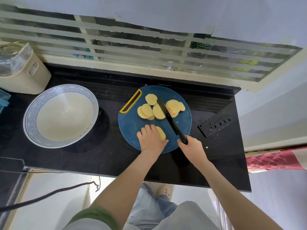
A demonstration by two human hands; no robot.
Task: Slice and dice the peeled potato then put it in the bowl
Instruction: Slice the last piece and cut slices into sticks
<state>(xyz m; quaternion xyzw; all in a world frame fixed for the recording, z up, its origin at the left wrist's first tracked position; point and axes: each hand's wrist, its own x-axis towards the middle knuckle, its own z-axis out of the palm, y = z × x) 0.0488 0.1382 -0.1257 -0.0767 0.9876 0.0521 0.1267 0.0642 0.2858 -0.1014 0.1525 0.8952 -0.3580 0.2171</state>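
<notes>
a black table (116,156) runs under a window with taped-over glass, and a round blue board (131,125) sits in the middle of it. the potato (162,134), an uncut end piece, lies on the near part of the board. the left hand (150,138) is curled over it, fingers on top and thumb tucked against its near side, holding it down. the slices (146,110) lie in two loose, overlapping groups on the far half of the board. the right hand (191,146) is clenched round the handle of the knife (169,117), whose blade angles away across the board between the two groups, apart from the potato. the bowl (35,105) stands well to the left of the board with nothing in it. a black sheath (216,125) lies on the table to the right. slicing looks mostly done, with dicing and the move to the bowl not yet begun. to finish this step well, the blade should come back beside the potato and meet it square, close to the left knuckles. fingertips should stay curled back, since the piece is short and leaves little to hold. it would sit steadier with its flat cut face down. even cuts matching the slices will dice more uniformly. the wet slices may slide, so stacking only a few at a time should keep them from skating under the knife.
</notes>
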